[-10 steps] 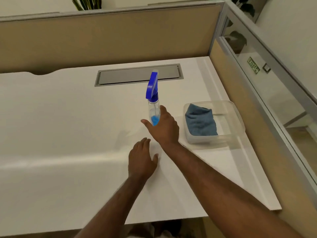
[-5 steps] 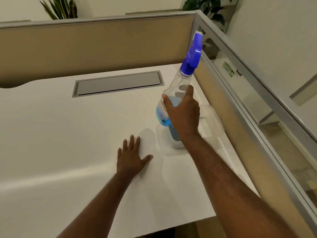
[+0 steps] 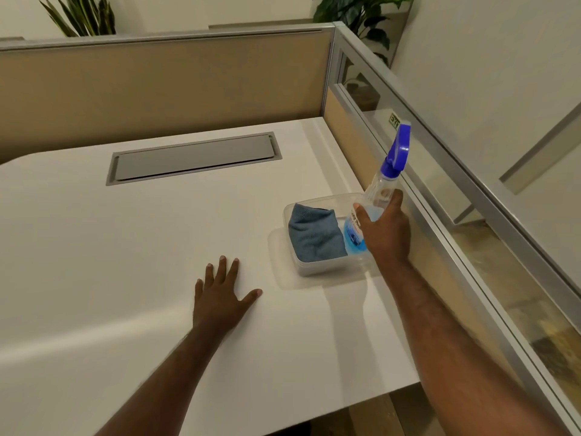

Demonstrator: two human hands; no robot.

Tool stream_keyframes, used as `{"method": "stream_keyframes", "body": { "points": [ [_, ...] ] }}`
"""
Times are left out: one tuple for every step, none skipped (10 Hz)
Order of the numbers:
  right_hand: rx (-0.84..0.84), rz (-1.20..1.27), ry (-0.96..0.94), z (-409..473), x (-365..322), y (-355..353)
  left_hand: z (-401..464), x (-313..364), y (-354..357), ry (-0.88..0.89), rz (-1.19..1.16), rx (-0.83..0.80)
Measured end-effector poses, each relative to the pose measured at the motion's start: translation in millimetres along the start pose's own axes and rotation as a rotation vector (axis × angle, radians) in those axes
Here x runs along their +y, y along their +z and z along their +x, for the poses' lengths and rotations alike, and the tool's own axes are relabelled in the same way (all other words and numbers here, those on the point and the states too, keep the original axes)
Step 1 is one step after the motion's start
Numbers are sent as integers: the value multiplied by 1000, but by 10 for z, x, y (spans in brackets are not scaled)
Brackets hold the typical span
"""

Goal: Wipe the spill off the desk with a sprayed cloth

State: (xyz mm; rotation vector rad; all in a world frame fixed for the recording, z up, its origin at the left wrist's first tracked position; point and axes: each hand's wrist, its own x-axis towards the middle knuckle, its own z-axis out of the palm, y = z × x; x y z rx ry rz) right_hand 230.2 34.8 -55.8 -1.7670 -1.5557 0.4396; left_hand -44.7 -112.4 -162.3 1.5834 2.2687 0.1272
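Note:
My right hand (image 3: 388, 231) grips a clear spray bottle (image 3: 381, 190) with a blue trigger head and blue liquid, held tilted in the air over the right end of a clear plastic tub (image 3: 323, 268). A folded blue cloth (image 3: 314, 236) lies inside the tub, to the left of the bottle. My left hand (image 3: 220, 295) rests flat on the white desk (image 3: 125, 247), fingers spread, holding nothing, a little left of and nearer than the tub. No spill is visible on the desk.
A grey cable-tray lid (image 3: 195, 158) is set into the desk at the back. Tan partition panels (image 3: 157, 86) wall the desk at the back, and a glass-topped panel (image 3: 440, 171) stands close to the right of the tub. The desk's front edge runs near my arms.
My right hand took the bottle off the desk, lifted it and carried it right, over the tub. The cloth, hidden half a second ago, shows again. My left hand stays flat on the desk.

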Motion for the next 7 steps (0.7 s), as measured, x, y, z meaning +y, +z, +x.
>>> {"method": "stream_keyframes", "body": {
  "points": [
    [-34, 10, 15, -2, 65, 59, -2, -4, -4, 2, -2, 2],
    [-36, 35, 29, 45, 117, 97, -18, -4, -13, 7, -5, 6],
    [-49, 29, 24, 82, 141, 95, -17, 17, -34, 5, -11, 0],
    [-66, 52, 10, 51, 150, 73, -29, 46, -71, -6, -6, -11],
    [-7, 128, -2, -9, 137, 58, -38, 55, -93, -13, -5, -38],
    [263, 173, -91, -139, 17, 28, -25, 56, -173, -28, -2, -39],
    [476, 133, -254, -290, -141, 44, -21, 64, -265, -15, -6, 6]
  ]
}}
